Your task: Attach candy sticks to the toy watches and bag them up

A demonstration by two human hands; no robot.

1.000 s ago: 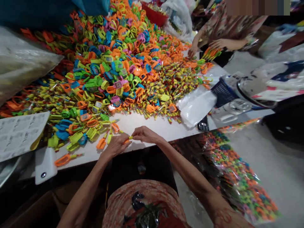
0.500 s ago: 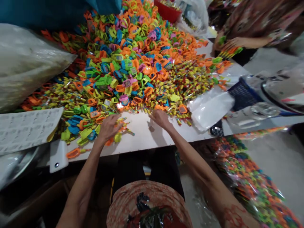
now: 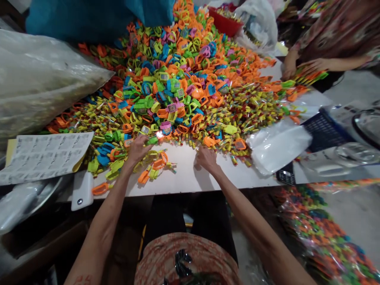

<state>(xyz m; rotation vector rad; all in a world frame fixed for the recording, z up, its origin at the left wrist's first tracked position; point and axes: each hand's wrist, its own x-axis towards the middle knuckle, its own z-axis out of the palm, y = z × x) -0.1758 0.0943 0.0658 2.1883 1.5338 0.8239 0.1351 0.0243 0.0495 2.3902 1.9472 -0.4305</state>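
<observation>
My left hand (image 3: 138, 150) is closed at the front edge of a big heap of toy watches (image 3: 178, 85), its fingertips on a green toy watch (image 3: 152, 140). Beneath and beside that wrist, a small cluster of orange and yellow-green toy watches (image 3: 154, 167) lies on the white table (image 3: 184, 174), with small wrapped sticks among them. My right hand (image 3: 207, 159) has its fingers curled together at the near edge of a pile of small yellow wrapped sticks (image 3: 252, 107). What it holds, if anything, is hidden. An orange toy watch (image 3: 209, 141) lies just beyond its knuckles.
A printed sticker sheet (image 3: 50, 154) and a white phone (image 3: 82, 192) lie at left, below a large plastic sack (image 3: 50, 87). Clear plastic bags (image 3: 277, 146), a dark keypad phone (image 3: 286, 173) and a blue basket (image 3: 326, 128) are at right. Another person's hands (image 3: 314, 66) hold toy watches.
My left hand has moved off the small cluster to the heap's edge and is now at a green toy watch. The right hand has drawn its fingers in. The whole view has shifted slightly.
</observation>
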